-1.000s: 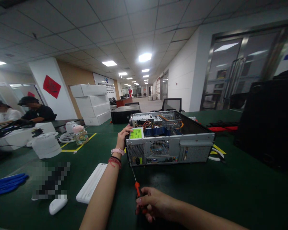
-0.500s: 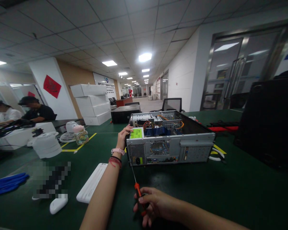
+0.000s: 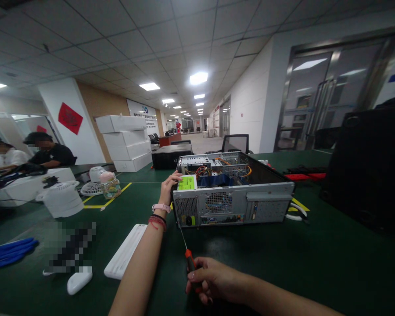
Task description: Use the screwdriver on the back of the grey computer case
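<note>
An opened desktop computer case (image 3: 237, 204) lies on its side on the green table, its rear panel facing me and its wiring and metal bays exposed. At its left corner, my left hand (image 3: 168, 186) grips the edge, fingers curled over the top beside the power supply (image 3: 187, 182) with its yellow-green label. My right hand (image 3: 213, 278) is closed around the handle of a red and black screwdriver (image 3: 188, 256). The thin shaft points up and away to the lower left corner of the rear panel, where the tip appears to meet it; exact contact is too small to tell.
Left of my arm lie a white flat box (image 3: 125, 252), a white mouse (image 3: 79, 281) and blue gloves (image 3: 11, 253). Farther off are a jar (image 3: 111, 186), a small fan (image 3: 92, 188) and a white container (image 3: 64, 202). White-handled pliers (image 3: 296, 213) touch the right side.
The fingers of my right hand have closed further round the screwdriver handle, which has turned slightly. My left hand and the case stay in place.
</note>
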Motion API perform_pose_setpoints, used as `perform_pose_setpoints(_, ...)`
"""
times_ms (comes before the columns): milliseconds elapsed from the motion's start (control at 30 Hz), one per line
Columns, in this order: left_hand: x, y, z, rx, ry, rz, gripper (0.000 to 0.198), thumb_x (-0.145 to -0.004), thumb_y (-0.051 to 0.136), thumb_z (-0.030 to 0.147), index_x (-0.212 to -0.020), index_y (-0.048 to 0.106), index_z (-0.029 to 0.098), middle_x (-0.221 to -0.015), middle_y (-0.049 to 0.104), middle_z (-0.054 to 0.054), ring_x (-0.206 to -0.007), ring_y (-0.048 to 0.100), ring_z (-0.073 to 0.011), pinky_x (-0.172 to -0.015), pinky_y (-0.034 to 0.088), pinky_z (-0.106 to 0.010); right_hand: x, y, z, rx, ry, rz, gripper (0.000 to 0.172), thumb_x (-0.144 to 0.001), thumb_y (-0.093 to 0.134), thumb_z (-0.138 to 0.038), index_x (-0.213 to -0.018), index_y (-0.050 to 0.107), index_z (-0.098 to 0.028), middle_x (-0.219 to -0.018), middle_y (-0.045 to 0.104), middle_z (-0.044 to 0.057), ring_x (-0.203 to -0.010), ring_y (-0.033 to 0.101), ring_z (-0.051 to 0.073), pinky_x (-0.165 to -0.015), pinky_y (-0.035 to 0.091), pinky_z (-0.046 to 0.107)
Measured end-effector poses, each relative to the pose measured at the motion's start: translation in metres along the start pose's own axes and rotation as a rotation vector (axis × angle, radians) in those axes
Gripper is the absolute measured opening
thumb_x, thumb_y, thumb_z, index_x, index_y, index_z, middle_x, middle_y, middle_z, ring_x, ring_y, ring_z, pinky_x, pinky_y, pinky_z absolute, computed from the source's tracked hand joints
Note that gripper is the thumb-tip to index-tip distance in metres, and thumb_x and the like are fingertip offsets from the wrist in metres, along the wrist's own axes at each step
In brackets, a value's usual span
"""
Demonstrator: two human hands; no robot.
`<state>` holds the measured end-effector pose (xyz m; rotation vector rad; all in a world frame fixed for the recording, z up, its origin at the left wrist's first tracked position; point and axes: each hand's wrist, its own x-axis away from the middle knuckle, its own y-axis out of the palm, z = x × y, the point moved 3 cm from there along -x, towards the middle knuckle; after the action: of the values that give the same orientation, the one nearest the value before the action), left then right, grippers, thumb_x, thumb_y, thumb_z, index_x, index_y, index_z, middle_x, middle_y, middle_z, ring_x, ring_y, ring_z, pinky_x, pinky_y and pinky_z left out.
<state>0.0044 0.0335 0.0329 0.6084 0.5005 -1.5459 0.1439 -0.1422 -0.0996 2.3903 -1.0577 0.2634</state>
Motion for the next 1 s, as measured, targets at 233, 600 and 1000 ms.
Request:
perform_pose_setpoints(233, -0.001, 0.000, -0.001, 0.011, -0.020, 0.011, 0.019, -0.065, 0.046, 0.017, -0.064, 0.065, 0.017, -0.097, 0.070, -0.006, -0.124, 0.045, -0.0262, -0.108, 0.029, -0.040, 0.000, 0.000, 0.001, -0.018, -0.006, -0.034, 0.052, -0.058, 0.071, -0.036, -0.094, 0.038, -0.019, -0.077, 0.066, 0.001, -0.045, 0.057, 0.010, -0.045, 0.039, 0.020)
perform_pose_setpoints(600, 0.000, -0.001, -0.001, 0.010, -0.017, 0.007, 0.019, -0.066, 0.046, 0.018, -0.064, 0.065, 0.017, -0.098, 0.069, -0.006, -0.124, 0.045, -0.0266, -0.108, 0.030, -0.040, -0.002, -0.001, 0.003, -0.061, -0.002, -0.156, 0.050, -0.063, 0.069, -0.037, -0.101, 0.044, -0.018, -0.084, 0.064, 0.002, -0.060, 0.067, 0.017, -0.054, 0.047, 0.025)
perform_pose_setpoints(1000, 0.000, 0.000, -0.001, 0.009, -0.003, -0.001, 0.017, -0.065, 0.048, 0.019, -0.064, 0.065, 0.016, -0.097, 0.070, -0.006, -0.123, 0.046, -0.0266, -0.108, 0.029, -0.039, 0.010, 0.008, 0.000, 0.041, 0.001, -0.081, 0.044, -0.061, 0.067, -0.036, -0.093, 0.044, -0.018, -0.076, 0.067, 0.002, -0.038, 0.054, 0.007, -0.036, 0.035, 0.016)
